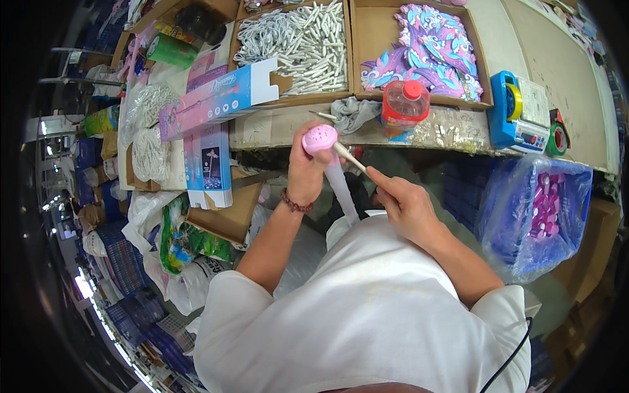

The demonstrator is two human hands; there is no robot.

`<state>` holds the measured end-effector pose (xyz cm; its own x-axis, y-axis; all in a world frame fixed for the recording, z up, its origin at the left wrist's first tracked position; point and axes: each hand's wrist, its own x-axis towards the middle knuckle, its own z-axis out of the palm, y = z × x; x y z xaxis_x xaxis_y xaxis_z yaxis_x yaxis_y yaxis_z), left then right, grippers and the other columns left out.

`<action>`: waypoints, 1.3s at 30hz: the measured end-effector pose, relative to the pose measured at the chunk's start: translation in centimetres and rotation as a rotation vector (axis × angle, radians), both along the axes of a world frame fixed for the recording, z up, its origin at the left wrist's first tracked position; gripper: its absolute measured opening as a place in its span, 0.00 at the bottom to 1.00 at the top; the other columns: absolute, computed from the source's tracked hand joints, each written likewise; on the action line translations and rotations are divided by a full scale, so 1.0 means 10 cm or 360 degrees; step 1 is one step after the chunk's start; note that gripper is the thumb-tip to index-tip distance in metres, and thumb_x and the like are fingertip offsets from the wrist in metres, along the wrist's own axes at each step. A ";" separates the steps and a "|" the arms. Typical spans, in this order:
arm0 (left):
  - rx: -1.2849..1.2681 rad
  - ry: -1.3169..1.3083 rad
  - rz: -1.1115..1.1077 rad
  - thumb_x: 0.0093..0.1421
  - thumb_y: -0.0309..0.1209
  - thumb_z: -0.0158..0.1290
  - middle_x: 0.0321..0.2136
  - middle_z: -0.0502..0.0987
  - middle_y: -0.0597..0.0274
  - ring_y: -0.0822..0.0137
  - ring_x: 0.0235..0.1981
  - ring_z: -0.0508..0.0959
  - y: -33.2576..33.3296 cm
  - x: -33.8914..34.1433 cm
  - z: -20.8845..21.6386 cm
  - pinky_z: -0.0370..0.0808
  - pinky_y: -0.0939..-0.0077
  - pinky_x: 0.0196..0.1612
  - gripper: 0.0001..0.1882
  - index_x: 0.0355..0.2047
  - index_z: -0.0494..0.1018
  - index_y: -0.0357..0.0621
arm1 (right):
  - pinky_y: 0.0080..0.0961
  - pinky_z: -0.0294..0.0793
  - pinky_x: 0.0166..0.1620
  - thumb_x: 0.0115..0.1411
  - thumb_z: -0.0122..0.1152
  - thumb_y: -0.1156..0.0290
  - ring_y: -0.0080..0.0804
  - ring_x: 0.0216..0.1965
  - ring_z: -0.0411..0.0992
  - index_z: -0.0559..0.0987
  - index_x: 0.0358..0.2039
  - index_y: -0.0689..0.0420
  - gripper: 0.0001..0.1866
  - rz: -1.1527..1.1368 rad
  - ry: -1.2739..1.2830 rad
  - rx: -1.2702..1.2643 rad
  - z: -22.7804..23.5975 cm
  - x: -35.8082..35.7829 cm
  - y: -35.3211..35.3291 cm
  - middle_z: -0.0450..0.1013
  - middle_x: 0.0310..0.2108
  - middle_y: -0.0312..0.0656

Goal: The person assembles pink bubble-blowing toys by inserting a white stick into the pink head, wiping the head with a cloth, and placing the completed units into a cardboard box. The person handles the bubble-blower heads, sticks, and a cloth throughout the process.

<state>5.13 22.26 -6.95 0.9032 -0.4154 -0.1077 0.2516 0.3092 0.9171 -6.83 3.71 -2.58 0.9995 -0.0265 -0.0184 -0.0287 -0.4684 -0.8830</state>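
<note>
My left hand (304,171) is closed around a pink toy with a round, perforated head (320,137) and a long translucent handle (341,188) that hangs down toward my shirt. My right hand (407,204) pinches a thin cream-coloured stick (351,159), its index finger stretched along it. The far end of the stick meets the edge of the pink head; whether it goes into the head I cannot tell. Just beyond my hands, a crumpled grey cloth (357,115) lies at the table's edge beside a clear plastic jar with a red lid (406,105).
Cardboard trays hold white sticks with grey cords (314,49) and purple-blue shaped pieces (436,49). Printed boxes (216,98) stand at left. A blue device with yellow tape (517,111) and green tape (557,139) sit right, above a plastic-lined blue crate (570,229) of pink parts.
</note>
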 end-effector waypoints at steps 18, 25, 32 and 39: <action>0.0036 0.0005 -0.0052 0.51 0.51 0.61 0.46 0.72 0.55 0.65 0.40 0.76 -0.13 -0.18 -0.07 0.78 0.68 0.41 0.41 0.58 0.56 0.44 | 0.39 0.69 0.24 0.57 0.57 0.76 0.47 0.22 0.70 0.73 0.55 0.46 0.24 -0.0079 -0.0248 -0.0137 -0.10 0.06 0.02 0.67 0.22 0.43; -0.0079 0.0072 0.0009 0.54 0.48 0.60 0.45 0.72 0.56 0.65 0.38 0.77 -0.02 -0.09 -0.14 0.80 0.67 0.40 0.38 0.57 0.57 0.44 | 0.38 0.70 0.24 0.57 0.57 0.75 0.45 0.22 0.70 0.73 0.56 0.45 0.25 -0.0040 -0.0314 -0.0156 -0.34 0.06 0.11 0.68 0.23 0.41; -0.0085 0.0027 -0.0027 0.59 0.49 0.53 0.48 0.71 0.52 0.60 0.42 0.76 0.12 -0.10 -0.26 0.78 0.62 0.42 0.34 0.59 0.55 0.47 | 0.36 0.71 0.25 0.56 0.59 0.76 0.44 0.23 0.71 0.72 0.56 0.46 0.26 -0.0045 -0.0381 -0.0074 -0.61 0.03 0.14 0.69 0.24 0.41; -0.0166 0.0078 0.0031 0.59 0.47 0.54 0.46 0.72 0.53 0.63 0.40 0.76 0.14 -0.10 -0.32 0.77 0.67 0.43 0.33 0.59 0.56 0.46 | 0.37 0.72 0.25 0.56 0.58 0.76 0.43 0.24 0.72 0.73 0.55 0.47 0.24 0.0084 -0.0397 -0.0084 -0.64 0.02 0.15 0.70 0.25 0.41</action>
<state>4.08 23.68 -10.17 0.9060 -0.4090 -0.1092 0.2883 0.4074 0.8666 -6.68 5.20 -8.98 0.9729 0.0312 0.2291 0.2127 -0.5093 -0.8339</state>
